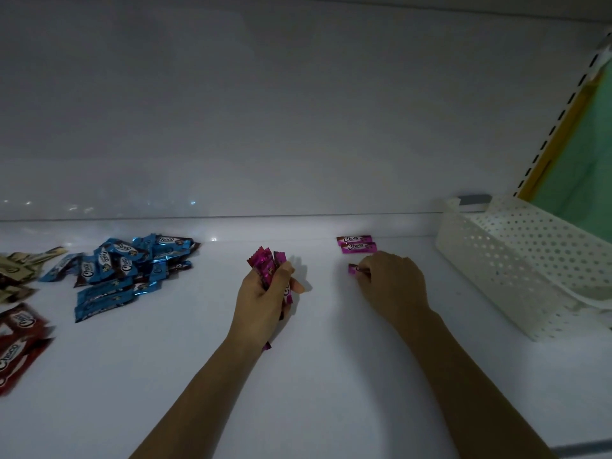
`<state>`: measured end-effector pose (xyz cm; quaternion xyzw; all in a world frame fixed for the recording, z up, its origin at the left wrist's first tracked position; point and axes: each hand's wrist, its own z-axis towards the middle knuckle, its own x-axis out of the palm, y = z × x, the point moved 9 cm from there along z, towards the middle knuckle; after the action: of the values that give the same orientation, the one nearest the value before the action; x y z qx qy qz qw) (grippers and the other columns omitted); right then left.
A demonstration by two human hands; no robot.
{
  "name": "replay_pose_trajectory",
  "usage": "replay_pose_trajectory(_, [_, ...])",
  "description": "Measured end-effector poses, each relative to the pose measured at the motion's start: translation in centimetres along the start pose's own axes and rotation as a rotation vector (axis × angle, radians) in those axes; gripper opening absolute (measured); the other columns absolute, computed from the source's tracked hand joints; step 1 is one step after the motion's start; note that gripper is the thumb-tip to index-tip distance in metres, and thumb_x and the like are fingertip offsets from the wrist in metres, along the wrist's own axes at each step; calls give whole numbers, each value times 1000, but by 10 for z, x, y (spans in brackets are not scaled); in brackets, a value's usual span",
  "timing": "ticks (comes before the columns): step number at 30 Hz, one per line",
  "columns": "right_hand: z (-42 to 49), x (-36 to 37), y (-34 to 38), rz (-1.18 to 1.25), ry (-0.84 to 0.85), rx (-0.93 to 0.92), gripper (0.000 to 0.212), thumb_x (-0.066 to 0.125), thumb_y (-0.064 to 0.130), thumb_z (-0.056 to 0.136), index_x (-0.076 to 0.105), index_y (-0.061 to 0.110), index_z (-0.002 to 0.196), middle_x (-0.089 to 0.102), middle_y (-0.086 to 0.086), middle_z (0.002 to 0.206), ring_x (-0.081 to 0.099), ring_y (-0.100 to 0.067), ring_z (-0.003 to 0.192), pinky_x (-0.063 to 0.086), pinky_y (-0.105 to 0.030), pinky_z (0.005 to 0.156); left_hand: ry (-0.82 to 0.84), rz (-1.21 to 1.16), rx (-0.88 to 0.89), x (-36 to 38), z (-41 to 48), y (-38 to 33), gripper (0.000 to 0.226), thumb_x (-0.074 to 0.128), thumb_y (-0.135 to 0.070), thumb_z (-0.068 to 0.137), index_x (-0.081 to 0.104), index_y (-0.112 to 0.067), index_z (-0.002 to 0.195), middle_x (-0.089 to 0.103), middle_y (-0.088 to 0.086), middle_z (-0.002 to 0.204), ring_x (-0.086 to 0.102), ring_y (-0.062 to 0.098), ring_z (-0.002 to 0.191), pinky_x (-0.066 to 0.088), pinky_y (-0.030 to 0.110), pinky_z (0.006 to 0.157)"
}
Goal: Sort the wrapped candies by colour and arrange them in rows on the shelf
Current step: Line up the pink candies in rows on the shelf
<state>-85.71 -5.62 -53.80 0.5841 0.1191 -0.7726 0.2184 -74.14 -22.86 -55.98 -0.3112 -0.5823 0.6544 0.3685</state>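
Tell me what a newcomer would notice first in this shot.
The two bare hands in the middle draw the eye: the left hand grips a bunch of pink candies, while the right hand pinches a single pink candy just in front of two pink candies laid flat near the back. Next come the heap of blue candies to the left and the white perforated basket at the right.

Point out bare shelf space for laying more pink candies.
Bare shelf lies between the blue pile and the left hand, and between the right hand and the basket. Crowded: the left end, with gold candies and red candies.
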Motion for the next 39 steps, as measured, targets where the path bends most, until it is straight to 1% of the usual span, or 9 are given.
replay_pose_trajectory(9, [1,24,2,107,14,-31,45,39,33,98,44,14,139,44,-4,145,35,-19,137,25,-31,111,0,5,8,0,1,2,31,49,-23,99,62,-13,73,59,37,83,44,18,50,39,24,47])
replay_pose_trajectory(16, [2,36,-2,138,94,-19,49,33,32,100,33,15,145,30,-5,154,23,-18,143,20,-35,115,15,31,34,0,-1,1,29,50,-25,98,63,-15,73,58,34,75,46,23,53,39,28,50])
replay_pose_trajectory(18, [4,24,0,252,-32,-55,47,38,28,95,45,12,138,37,-9,149,34,-23,138,27,-34,112,41,42,48,2,-1,0,28,54,-28,94,66,-12,75,57,20,63,48,17,48,41,25,49])
replay_pose_trajectory(21, [2,-11,3,832,-222,-15,29,59,24,87,65,16,114,61,-8,121,59,-21,110,44,-21,92,110,29,34,10,-3,-3,37,59,-36,85,69,0,84,55,7,54,48,12,43,40,21,45])
replay_pose_trajectory(24, [-2,-5,52,1334,311,-23,37,70,26,81,62,21,117,68,5,99,67,-7,91,52,-23,80,167,44,82,15,-4,-11,40,55,-42,81,69,-5,77,52,5,49,48,15,43,41,23,44])
replay_pose_trajectory(27, [-11,-7,71,1421,286,-124,13,64,11,88,67,11,101,69,-3,85,67,-12,80,53,-26,74,182,73,110,15,-5,-13,38,51,-41,84,68,-9,73,56,12,50,48,14,42,40,21,43])
replay_pose_trajectory(31, [-18,2,28,1516,-19,187,13,60,12,91,64,8,80,65,4,62,57,-7,56,42,-22,50,215,83,89,19,-7,-10,32,51,-32,91,71,-10,80,59,-2,48,44,11,39,37,19,42])
replay_pose_trajectory(33, [-19,1,18,1522,-51,219,15,55,12,94,58,3,82,61,2,53,52,-8,43,38,-20,40,224,66,99,19,-6,-10,31,52,-29,93,72,-8,81,55,11,51,43,15,40,36,21,41])
replay_pose_trajectory(39, [-24,4,29,1617,13,223,8,57,9,92,61,1,91,68,-8,66,62,-14,50,50,-23,47,210,104,82,18,-4,-6,27,58,-24,92,71,-1,89,50,8,46,43,17,41,36,22,42])
